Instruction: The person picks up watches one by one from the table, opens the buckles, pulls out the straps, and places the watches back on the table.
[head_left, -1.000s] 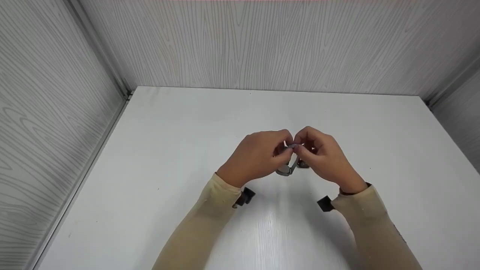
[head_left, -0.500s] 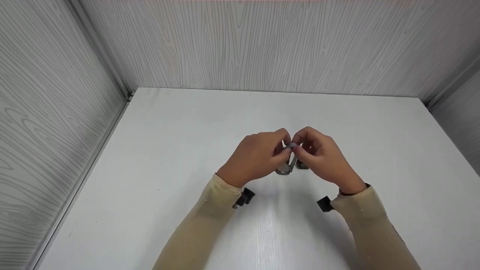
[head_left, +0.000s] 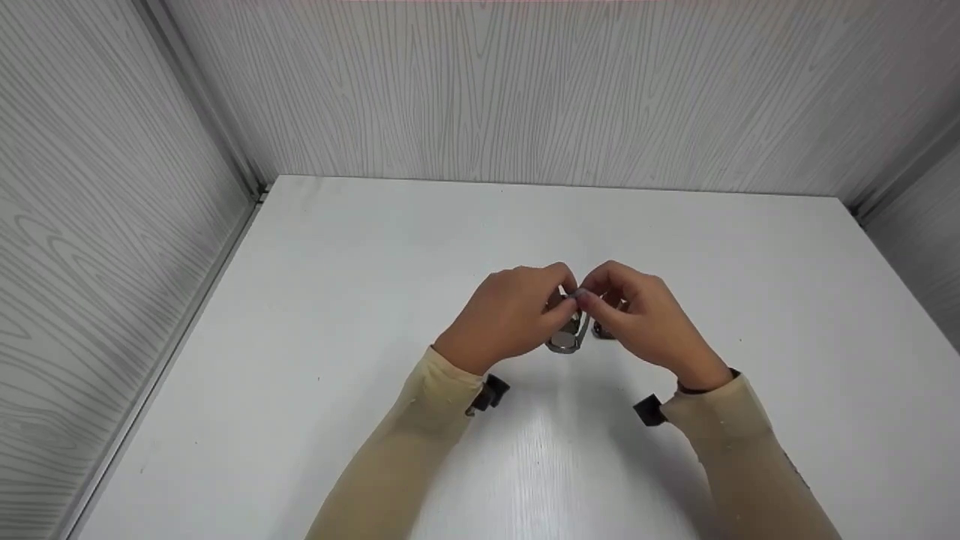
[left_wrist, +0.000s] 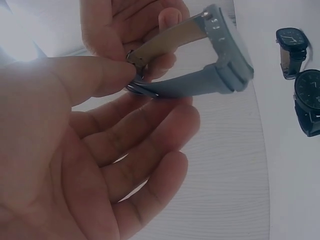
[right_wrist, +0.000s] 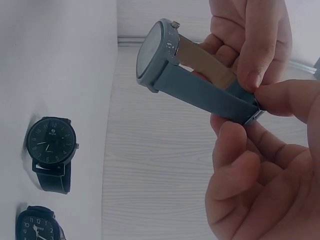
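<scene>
A wristwatch with a blue-grey strap (right_wrist: 200, 92) hangs from both hands above the white table, its strap bent into a loop and its round case (head_left: 564, 343) lowest in the head view. My left hand (head_left: 514, 311) pinches the strap near the buckle (left_wrist: 137, 75) between thumb and fingers. From the other side, the thumb and forefinger of my right hand (head_left: 645, 311) pinch the same buckle end. The fingertips of both hands nearly meet there and partly hide the buckle, so I cannot tell how far the strap is through it. The strap's inside is tan.
Two black watches lie on the table beyond the hands: a round one (right_wrist: 52, 140) and a squarish one (left_wrist: 292, 39). In the head view the hands partly cover them. Pale wood-grain panels (head_left: 480, 90) stand behind and beside the white table (head_left: 375, 225).
Both hands stay together at the buckle end, with the right fingers shifted slightly left and down. The hanging watch case has swung a little left.
</scene>
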